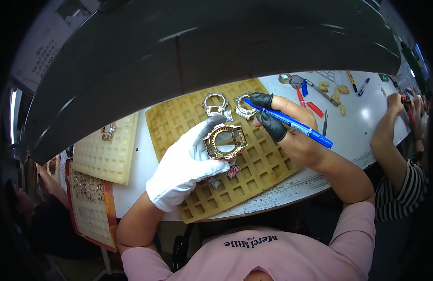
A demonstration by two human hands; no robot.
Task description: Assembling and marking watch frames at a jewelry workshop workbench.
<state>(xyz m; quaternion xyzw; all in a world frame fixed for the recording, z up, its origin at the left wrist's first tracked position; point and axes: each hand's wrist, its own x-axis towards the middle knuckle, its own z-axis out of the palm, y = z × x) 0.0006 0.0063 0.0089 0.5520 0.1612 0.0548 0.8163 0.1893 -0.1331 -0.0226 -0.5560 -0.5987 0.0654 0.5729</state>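
Note:
My left hand point(181, 164), in a white glove, is closed on a gold-coloured watch case point(241, 140) with an open centre, thumb at its lower edge and fingers behind. My right hand point(298, 133) wears black finger cots on thumb and forefinger. Pinched between them is a blue marker pen point(301, 127), slanting so that its front end lies close to a second watch case point(238, 111) with a sparkling rim. Another watch case point(208, 110) rests to its left. Both sit on a tan tray point(198, 213) of square pockets. Small patterned tags, one of them red and black point(234, 171), lie around my left hand.
A dark hood point(216, 51) spans the space above the table. At left are a pale pocketed tray point(106, 161) and a red-edged tray point(109, 215) holding rings. Peanuts point(336, 99), a red cap point(315, 109) and pens lie at right, near another person's arm point(385, 124).

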